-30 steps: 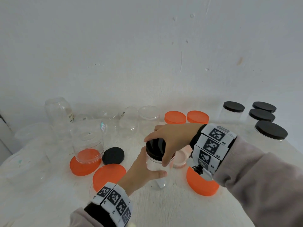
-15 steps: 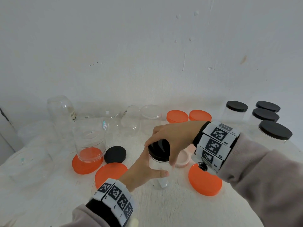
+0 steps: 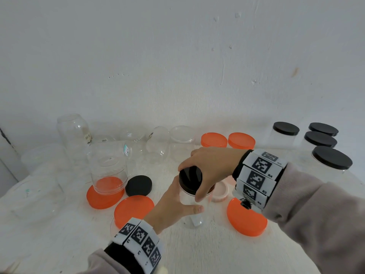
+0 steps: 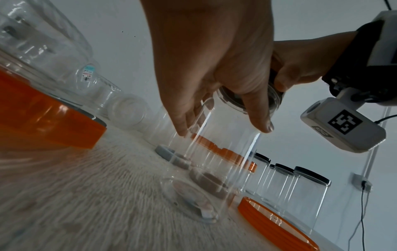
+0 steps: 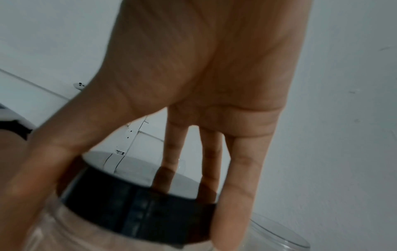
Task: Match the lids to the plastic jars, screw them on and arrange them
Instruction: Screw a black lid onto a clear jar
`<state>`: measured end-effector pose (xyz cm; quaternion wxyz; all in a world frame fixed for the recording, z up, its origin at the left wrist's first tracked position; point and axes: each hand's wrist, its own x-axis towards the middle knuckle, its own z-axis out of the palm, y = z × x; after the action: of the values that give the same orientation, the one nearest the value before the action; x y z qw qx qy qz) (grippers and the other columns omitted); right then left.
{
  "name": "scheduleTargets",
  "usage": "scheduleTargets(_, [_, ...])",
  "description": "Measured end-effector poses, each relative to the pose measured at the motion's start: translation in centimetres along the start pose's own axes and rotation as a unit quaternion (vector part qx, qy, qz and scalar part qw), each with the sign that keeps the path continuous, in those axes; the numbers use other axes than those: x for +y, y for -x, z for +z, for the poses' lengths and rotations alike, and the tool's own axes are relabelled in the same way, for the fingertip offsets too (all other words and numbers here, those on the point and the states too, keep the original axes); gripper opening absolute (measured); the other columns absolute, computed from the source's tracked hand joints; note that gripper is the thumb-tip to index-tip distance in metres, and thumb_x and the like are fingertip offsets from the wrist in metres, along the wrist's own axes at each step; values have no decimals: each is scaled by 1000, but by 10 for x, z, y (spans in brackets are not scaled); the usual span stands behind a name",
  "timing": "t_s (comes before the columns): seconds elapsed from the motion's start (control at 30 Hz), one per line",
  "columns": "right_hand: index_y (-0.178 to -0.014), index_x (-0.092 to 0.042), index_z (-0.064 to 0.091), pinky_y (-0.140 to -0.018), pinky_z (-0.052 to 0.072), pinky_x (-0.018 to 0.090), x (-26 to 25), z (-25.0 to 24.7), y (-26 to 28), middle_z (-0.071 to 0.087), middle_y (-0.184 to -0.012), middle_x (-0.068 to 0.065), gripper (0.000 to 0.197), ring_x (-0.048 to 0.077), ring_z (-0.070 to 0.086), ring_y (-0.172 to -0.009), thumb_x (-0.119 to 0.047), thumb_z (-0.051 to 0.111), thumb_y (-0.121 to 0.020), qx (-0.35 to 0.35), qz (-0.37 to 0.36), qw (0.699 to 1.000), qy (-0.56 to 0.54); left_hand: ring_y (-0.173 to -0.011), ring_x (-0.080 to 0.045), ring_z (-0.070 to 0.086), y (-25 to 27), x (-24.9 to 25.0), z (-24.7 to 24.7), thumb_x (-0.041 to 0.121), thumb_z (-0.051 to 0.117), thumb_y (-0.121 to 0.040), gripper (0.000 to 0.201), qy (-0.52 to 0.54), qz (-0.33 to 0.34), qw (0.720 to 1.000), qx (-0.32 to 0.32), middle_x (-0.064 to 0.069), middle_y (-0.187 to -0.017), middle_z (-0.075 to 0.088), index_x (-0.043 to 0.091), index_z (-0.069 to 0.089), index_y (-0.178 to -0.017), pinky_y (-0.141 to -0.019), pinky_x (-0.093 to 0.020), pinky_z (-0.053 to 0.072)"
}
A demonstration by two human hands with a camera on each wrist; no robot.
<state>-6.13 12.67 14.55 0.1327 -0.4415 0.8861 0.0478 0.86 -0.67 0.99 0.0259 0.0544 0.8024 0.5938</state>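
A clear plastic jar stands upright at the table's middle. My left hand wraps around its body, thumb in front. From above, my right hand grips the black lid sitting on the jar's mouth, thumb and fingers curled around its rim. A loose black lid lies to the left. Several orange lids lie around, one just beside my left wrist. A clear jar stands on another orange lid.
Several clear jars with black lids stand grouped at the right back. Open clear jars and two orange lids line the wall. A pale pink lid lies behind the held jar. Big clear containers sit at the left.
The right hand's grip on the black lid has shifted slightly round the rim. Jar and left hand stay in place; the camera has tilted a little.
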Motion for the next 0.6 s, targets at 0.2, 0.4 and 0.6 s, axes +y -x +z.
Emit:
scheduleTargets(0.2, [-113, -26, 53, -60, 43, 25, -6, 13, -1, 48, -87, -11, 74, 12, 52, -80, -78, 65, -62, 49, 66, 997, 0, -119, 10, 43, 1, 0, 0, 30, 83, -69, 83, -8, -4, 1000, 5, 26, -128, 47, 52, 26, -124, -94, -16, 38])
scheduleTargets(0.4, [-143, -41, 29, -83, 46, 32, -4, -2, 4, 40, -119, -8, 89, 16, 45, -110, -51, 78, -69, -76, 62, 994, -52, -118, 13, 40, 0, -1, 0, 33, 84, -66, 79, -1, -7, 1000, -1, 27, -129, 45, 56, 28, -117, -87, -9, 34])
scheduleTargets(0.6, [-142, -40, 37, -85, 45, 30, -4, -7, 6, 41, -108, -12, 87, 10, 40, -103, -45, 81, -68, -51, 17, 998, -16, -119, 12, 40, 1, -2, 2, 39, 82, -61, 80, -3, -2, 1000, 9, 26, -129, 46, 55, 29, -120, -86, -11, 34])
